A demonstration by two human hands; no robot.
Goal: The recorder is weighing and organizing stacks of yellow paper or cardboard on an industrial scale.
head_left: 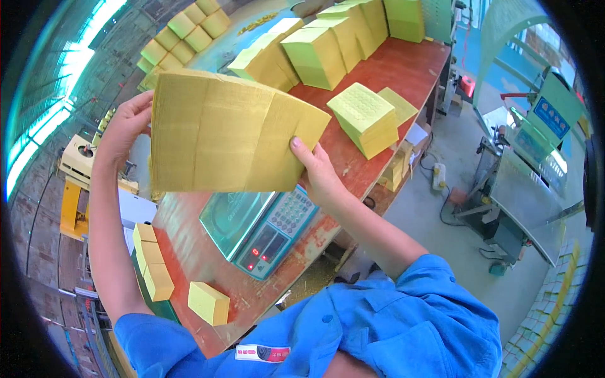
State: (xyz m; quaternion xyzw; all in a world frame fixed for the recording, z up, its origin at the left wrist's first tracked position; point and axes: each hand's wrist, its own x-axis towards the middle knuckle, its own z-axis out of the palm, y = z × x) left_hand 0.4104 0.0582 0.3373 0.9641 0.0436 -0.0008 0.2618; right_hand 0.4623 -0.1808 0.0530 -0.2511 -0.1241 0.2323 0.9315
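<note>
I hold up a thick fanned stack of yellow paper sheets (227,132) in front of me with both hands. My left hand (125,126) grips its left edge. Its lower right corner is held by my right hand (318,170), thumb on the front. The stack hangs above a green electronic scale (258,227) with a keypad and red display, which sits on a red-brown worktable (384,69).
Several yellow paper blocks stand at the table's far end (315,53), one lies at mid-table (368,116), and small ones lie near me (209,302). More blocks are on a blue surface behind (183,38). A machine (523,195) and power strip (439,176) are on the right floor.
</note>
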